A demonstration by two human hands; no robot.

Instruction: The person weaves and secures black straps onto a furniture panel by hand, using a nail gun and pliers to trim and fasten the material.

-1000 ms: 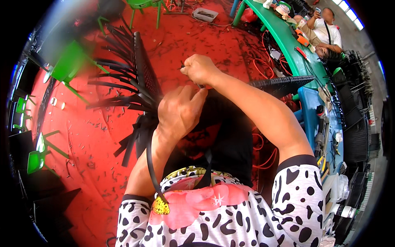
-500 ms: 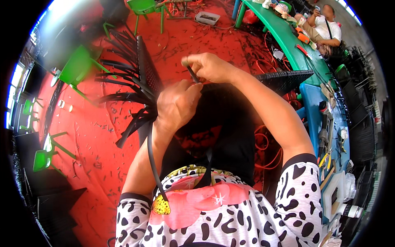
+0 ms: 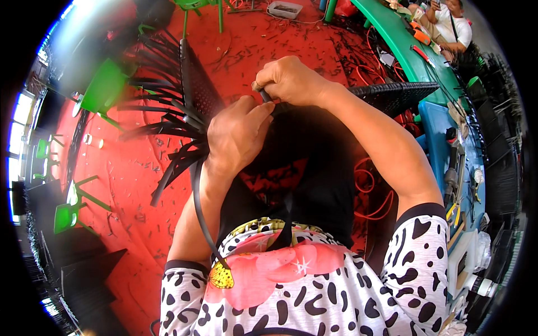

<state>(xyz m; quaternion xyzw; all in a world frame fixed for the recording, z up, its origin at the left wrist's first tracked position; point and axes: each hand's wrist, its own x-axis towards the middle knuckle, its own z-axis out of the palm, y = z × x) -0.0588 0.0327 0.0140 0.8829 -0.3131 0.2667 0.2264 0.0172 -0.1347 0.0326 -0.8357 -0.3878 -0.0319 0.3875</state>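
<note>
Both my hands are close together over a dark woven piece with black strips. My right hand (image 3: pixel 294 81) pinches a short end of a black flat strip (image 3: pixel 265 96), fingers curled in. Just below and to its left, my left hand (image 3: pixel 238 134) is closed around the same spot, its fingertips touching the strip. A longer strip (image 3: pixel 197 204) hangs past my left wrist down to my shirt. Beside the left hand stands a woven panel (image 3: pixel 196 84) with many loose strip ends (image 3: pixel 159 103) fanning out leftward. Another woven side (image 3: pixel 400 96) reaches out beyond my right forearm.
A red floor (image 3: pixel 134 213) is strewn with black scraps. Green chairs (image 3: pixel 103 87) stand at left. Along the right run a green table (image 3: pixel 400 47) and a blue one (image 3: pixel 434 120) bearing tools. A seated person (image 3: pixel 453 28) is at far right, near red cables (image 3: pixel 372 196).
My right hand's fingers have curled in tighter on the strip end, and that hand has risen slightly. My left hand has shifted a little up and left. The whole view has tilted slightly.
</note>
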